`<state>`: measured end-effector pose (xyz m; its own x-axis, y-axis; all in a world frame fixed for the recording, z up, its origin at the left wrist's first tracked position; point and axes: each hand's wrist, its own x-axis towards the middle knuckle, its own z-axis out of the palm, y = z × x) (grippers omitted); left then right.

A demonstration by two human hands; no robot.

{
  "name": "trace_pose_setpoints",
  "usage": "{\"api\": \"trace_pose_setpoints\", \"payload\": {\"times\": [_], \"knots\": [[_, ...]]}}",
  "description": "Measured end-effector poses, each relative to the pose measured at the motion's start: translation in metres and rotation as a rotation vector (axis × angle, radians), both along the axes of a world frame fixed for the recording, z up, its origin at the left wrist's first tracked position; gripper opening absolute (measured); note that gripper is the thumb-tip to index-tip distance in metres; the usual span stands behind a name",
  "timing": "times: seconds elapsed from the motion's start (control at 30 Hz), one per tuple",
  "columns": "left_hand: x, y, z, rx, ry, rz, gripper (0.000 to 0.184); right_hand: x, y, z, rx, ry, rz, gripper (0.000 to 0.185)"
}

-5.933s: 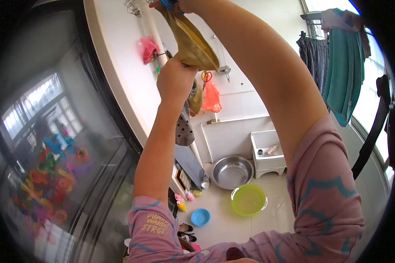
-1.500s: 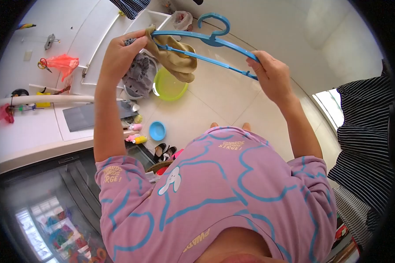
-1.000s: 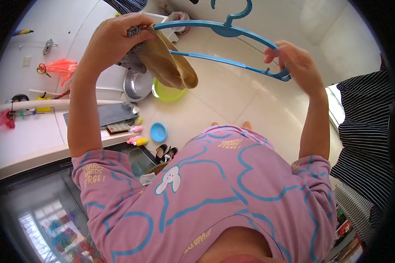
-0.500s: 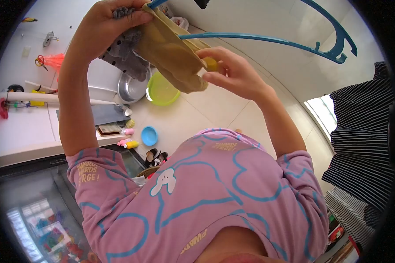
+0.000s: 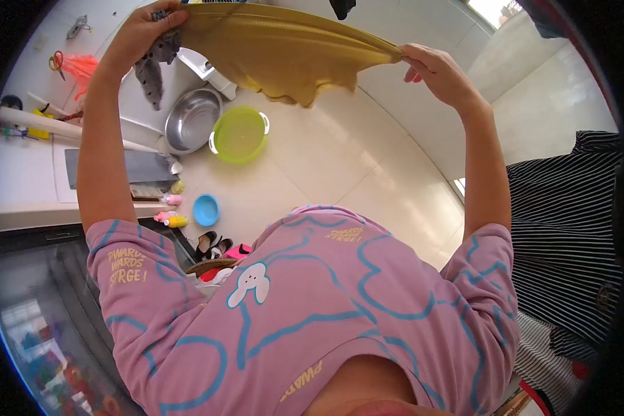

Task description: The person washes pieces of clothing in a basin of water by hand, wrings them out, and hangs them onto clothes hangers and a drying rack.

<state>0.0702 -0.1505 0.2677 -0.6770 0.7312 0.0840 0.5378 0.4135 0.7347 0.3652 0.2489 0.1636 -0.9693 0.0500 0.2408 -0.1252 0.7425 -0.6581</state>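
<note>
A mustard-yellow cloth (image 5: 277, 52), perhaps a garment, is stretched sideways between my two hands at the top of the view, its lower edge hanging in uneven folds. My left hand (image 5: 143, 36) is closed on its left end. That same hand also has a bunched grey cloth with dark spots (image 5: 150, 78), which dangles below the fingers. At the opposite end, my right hand (image 5: 440, 75) pinches the yellow cloth's corner between thumb and fingers. Only a sliver of something blue shows above the cloth near my left hand.
On the tiled floor are a metal basin (image 5: 193, 121), a green tub (image 5: 240, 135) with white handles and a small blue basin (image 5: 206, 210). Dark shoes (image 5: 211, 245) lie nearby. Black striped clothing (image 5: 565, 229) hangs at the right. A dark glossy surface (image 5: 48, 312) is at the lower left.
My right hand has moved right and up, pulling the yellow cloth from a hanging fold into a wide stretch. My left hand has shifted left. The blue hanger has mostly left the view.
</note>
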Motion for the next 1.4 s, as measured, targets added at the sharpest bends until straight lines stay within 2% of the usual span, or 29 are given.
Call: {"api": "trace_pose_setpoints", "payload": {"times": [0.1, 0.13, 0.23, 0.27, 0.37, 0.43, 0.5, 0.6, 0.7, 0.8, 0.9, 0.93, 1.07, 1.27, 1.4], "knots": [[-0.002, 0.005, -0.009, -0.017, 0.134, -0.024, 0.036, -0.002, -0.004, 0.011, 0.012, -0.023, 0.001, 0.024], [0.002, 0.009, -0.015, 0.048, 0.157, 0.011, 0.033, -0.003, -0.009, 0.012, 0.037, -0.007, 0.02, 0.024], [0.062, 0.047, 0.007, 0.006, 0.166, -0.037, 0.014, -0.011, -0.022, 0.011, 0.157, 0.021, 0.06, 0.025], [0.064, 0.051, 0.003, 0.005, 0.115, -0.058, 0.018, -0.014, -0.026, 0.009, 0.205, 0.031, 0.07, 0.025], [0.05, 0.054, -0.012, -0.066, 0.353, -0.202, 0.029, -0.021, -0.043, 0.003, 0.172, -0.047, 0.015, 0.025], [0.064, 0.06, -0.01, -0.083, 0.397, -0.207, 0.024, -0.02, -0.058, -0.002, 0.086, 0.017, 0.021, 0.022], [0.079, 0.063, -0.01, -0.08, 0.268, -0.202, 0.022, -0.024, -0.058, -0.013, 0.112, 0.09, 0.085, 0.025], [0.067, 0.056, -0.021, -0.086, 0.447, -0.165, 0.026, -0.015, -0.058, -0.011, 0.173, 0.069, 0.052, 0.024], [0.054, 0.048, -0.027, -0.167, 0.472, -0.075, 0.025, -0.003, -0.067, -0.007, -0.466, -0.037, 0.164, 0.024], [0.049, 0.042, -0.037, -0.024, 0.522, -0.105, 0.027, 0.015, -0.073, 0.003, -0.769, -0.243, 0.248, 0.02], [0.049, 0.029, -0.041, -0.103, 0.568, -0.026, 0.028, 0.027, -0.079, 0.007, -0.395, -0.296, 0.137, 0.018], [0.048, 0.024, -0.043, -0.122, 0.586, -0.018, 0.027, 0.027, -0.07, -0.005, 0.141, 0.057, 0.171, 0.02], [0.053, 0.004, -0.046, -0.219, 0.68, 0.011, 0.026, 0.035, -0.056, -0.009, 0.174, 0.057, 0.078, 0.019], [0.053, -0.004, -0.047, -0.323, 0.773, 0.014, 0.021, 0.032, -0.051, -0.015, 0.207, 0.193, 0.154, 0.017], [0.049, -0.009, -0.051, -0.305, 0.838, 0.003, 0.019, 0.027, -0.051, -0.02, 0.23, 0.241, 0.178, 0.013]]}}
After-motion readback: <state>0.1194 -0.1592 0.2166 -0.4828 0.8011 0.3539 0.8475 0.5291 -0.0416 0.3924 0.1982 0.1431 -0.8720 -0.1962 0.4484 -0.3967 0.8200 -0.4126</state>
